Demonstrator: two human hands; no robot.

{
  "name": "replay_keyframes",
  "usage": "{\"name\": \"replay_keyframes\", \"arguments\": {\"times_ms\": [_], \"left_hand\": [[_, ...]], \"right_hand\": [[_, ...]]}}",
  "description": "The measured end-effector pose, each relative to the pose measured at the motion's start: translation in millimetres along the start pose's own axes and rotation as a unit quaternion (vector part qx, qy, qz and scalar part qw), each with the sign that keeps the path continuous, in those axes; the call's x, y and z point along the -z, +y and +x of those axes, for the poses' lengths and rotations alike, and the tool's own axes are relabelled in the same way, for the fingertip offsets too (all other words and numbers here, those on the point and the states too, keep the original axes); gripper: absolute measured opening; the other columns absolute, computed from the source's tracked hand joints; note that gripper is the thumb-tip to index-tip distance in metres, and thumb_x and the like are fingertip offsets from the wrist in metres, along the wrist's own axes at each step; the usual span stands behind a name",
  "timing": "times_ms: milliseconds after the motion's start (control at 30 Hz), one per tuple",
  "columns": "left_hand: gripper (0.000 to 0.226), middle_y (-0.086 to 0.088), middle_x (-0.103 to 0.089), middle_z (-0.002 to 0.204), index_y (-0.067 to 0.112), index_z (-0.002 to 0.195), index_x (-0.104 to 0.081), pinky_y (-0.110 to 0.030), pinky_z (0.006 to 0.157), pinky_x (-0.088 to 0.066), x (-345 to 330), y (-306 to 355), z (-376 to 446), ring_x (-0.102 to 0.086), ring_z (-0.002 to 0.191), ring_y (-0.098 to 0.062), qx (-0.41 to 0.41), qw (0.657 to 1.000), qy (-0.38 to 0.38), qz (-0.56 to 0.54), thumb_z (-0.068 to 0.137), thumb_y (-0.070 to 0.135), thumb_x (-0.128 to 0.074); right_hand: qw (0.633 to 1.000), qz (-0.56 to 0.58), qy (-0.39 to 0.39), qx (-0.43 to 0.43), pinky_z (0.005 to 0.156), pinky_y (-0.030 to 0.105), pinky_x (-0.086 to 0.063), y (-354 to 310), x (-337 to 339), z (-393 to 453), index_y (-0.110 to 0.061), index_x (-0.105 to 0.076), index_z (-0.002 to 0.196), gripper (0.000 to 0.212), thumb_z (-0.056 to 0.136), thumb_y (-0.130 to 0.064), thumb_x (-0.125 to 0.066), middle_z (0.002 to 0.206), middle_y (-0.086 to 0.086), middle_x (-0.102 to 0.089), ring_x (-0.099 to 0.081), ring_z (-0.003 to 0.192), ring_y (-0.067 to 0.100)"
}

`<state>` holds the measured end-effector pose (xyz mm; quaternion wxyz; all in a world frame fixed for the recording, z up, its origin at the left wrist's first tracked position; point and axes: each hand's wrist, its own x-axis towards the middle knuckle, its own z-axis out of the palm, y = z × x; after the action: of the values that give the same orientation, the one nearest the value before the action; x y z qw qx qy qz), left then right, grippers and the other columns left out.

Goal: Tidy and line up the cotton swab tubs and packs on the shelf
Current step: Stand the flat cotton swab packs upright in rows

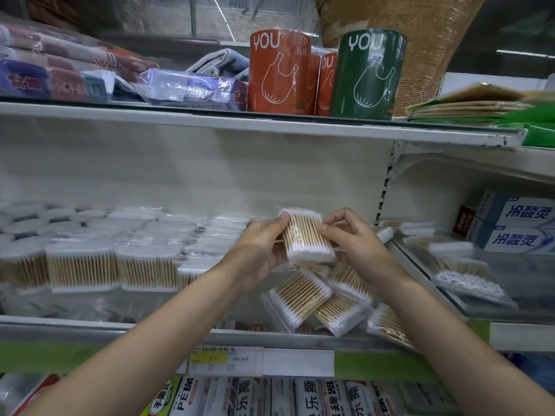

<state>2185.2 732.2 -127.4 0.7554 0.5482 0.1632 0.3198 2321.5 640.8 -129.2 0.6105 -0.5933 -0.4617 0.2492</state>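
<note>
Setting: shop shelving, white metal shelf (168, 328) at mid-height with a pale back panel, a green price strip along its front edge.
Held item: clear plastic pack of wooden-stemmed cotton swabs (306, 237), white tips at both ends, raised above the shelf's right part, tilted slightly.
Left hand (260, 247): grips the held pack's left side, thumb near its upper left corner, fingers curled behind it.
Right hand (354, 240): pinches the held pack's right edge, fingers bent, thumb at the front.
Loose packs: heap of clear cotton swab packs (319, 301) lying askew below the hands, near the shelf's front edge towards its right end, overlapping one another at different angles.
Ordered row: upright clear tubs of wooden-stemmed swabs (82, 268) standing side by side along the shelf's left half; further white-topped tubs and packs behind them, blurred.
Upper shelf: orange cylindrical roll marked YOU (277, 72), dark green cylindrical roll marked YOU (368, 75) to its right, a second orange roll between and behind them; wrapped cloth packs towards the left end.
Neighbouring bay, right: blue-and-white toothpaste boxes (516, 226) at the back; more swab packs scattered in front.
Lower shelf: white packets with printed lettering, partly in view.
</note>
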Motion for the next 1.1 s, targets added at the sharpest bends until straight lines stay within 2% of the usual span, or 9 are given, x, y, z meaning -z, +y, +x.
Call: {"name": "replay_keyframes", "arguments": {"times_ms": [200,400,500,567,633,733,867,1000,1100], "left_hand": [[0.029,-0.015,-0.071,0.079,-0.004,0.091,-0.061,-0.033,0.072,-0.058,-1.1,4.3,-1.9,-0.069,0.076,-0.023,0.027,0.997,0.011,-0.066,0.099,0.017,-0.042],[0.014,-0.023,-0.064,0.091,-0.005,0.096,-0.053,-0.038,0.064,-0.06,0.1,4.2,-1.9,-0.067,0.078,-0.029,0.011,0.997,0.016,-0.076,0.097,0.003,-0.041],[0.007,-0.025,-0.062,0.099,0.003,0.09,-0.047,-0.044,0.069,-0.059,2.6,4.3,-1.0,-0.066,0.084,-0.033,-0.019,0.999,0.02,-0.038,0.095,-0.002,-0.044],[0.011,-0.024,-0.06,0.101,0.005,0.087,-0.045,-0.044,0.071,-0.058,4.1,2.3,-1.6,-0.066,0.086,-0.033,-0.047,0.999,0.024,-0.003,0.093,-0.004,-0.047],[0.012,-0.022,-0.06,0.101,0.005,0.085,-0.045,-0.044,0.073,-0.059,6.1,0.8,-2.9,-0.066,0.088,-0.034,-0.067,0.997,0.03,0.034,0.091,-0.004,-0.05],[0.017,-0.011,-0.058,0.086,0.008,0.083,-0.047,-0.047,0.079,-0.056,7.5,0.6,-3.4,-0.065,0.085,-0.031,-0.098,0.99,0.051,0.093,0.085,-0.004,-0.059],[0.022,-0.004,-0.062,0.082,0.011,0.09,-0.051,-0.041,0.082,-0.055,6.6,2.8,-4.9,-0.065,0.078,-0.02,-0.099,0.982,0.044,0.153,0.08,0.0,-0.069],[0.025,-0.012,-0.064,0.109,0.017,0.102,-0.06,-0.036,0.084,-0.056,18.6,12.6,-4.3,-0.069,0.092,-0.023,-0.112,0.964,0.015,0.242,0.08,0.009,-0.069],[0.025,-0.008,-0.05,0.126,0.02,0.104,-0.063,-0.036,0.085,-0.056,25.6,27.5,7.9,-0.068,0.092,-0.015,-0.161,0.924,0.01,0.346,0.086,0.003,-0.061]], "right_hand": [[0.999,0.044,-0.016,0.013,0.055,0.027,-0.051,-3.1,0.1,-6.4,-0.013,-0.051,0.093,0.013,0.09,-0.022,-0.06,0.087,0.008,-0.068,-0.063,0.07,0.016],[0.999,-0.007,-0.003,0.054,0.064,0.032,-0.053,-0.8,2.3,-7.6,-0.016,-0.055,0.094,0.012,0.088,-0.024,-0.062,0.101,0.016,-0.066,-0.062,0.083,0.023],[0.996,-0.04,0.006,0.081,0.07,0.023,-0.055,1.8,4.0,-6.6,-0.014,-0.057,0.096,0.009,0.089,-0.016,-0.061,0.101,0.012,-0.065,-0.062,0.091,0.018],[0.995,-0.06,0.0,0.085,0.079,0.025,-0.055,3.9,5.0,-4.9,-0.015,-0.059,0.1,0.011,0.089,-0.014,-0.061,0.103,0.003,-0.065,-0.062,0.1,0.013],[0.991,-0.097,-0.013,0.086,0.09,0.027,-0.05,4.3,4.3,-4.5,-0.022,-0.06,0.105,0.017,0.089,-0.021,-0.062,0.115,-0.005,-0.062,-0.055,0.114,0.008],[0.982,-0.169,-0.03,0.078,0.092,0.018,-0.04,-0.1,0.9,-6.6,-0.033,-0.056,0.12,0.036,0.085,-0.039,-0.063,0.129,-0.013,-0.045,-0.04,0.122,0.0],[0.969,-0.236,-0.038,0.067,0.085,0.014,-0.039,-10.4,-6.6,-6.0,-0.036,-0.052,0.124,0.058,0.072,-0.058,-0.062,0.119,-0.011,-0.039,-0.042,0.106,-0.003],[0.948,-0.303,-0.038,0.088,0.067,0.01,-0.035,-20.1,-12.3,9.9,-0.033,-0.059,0.111,0.037,0.078,-0.049,-0.065,0.102,-0.01,-0.041,-0.044,0.083,0.0],[0.946,-0.303,-0.029,0.113,0.057,0.016,-0.035,-26.0,-15.3,26.2,-0.011,-0.067,0.087,0.028,0.084,-0.038,-0.064,0.08,-0.004,-0.05,-0.048,0.066,0.007]]}}
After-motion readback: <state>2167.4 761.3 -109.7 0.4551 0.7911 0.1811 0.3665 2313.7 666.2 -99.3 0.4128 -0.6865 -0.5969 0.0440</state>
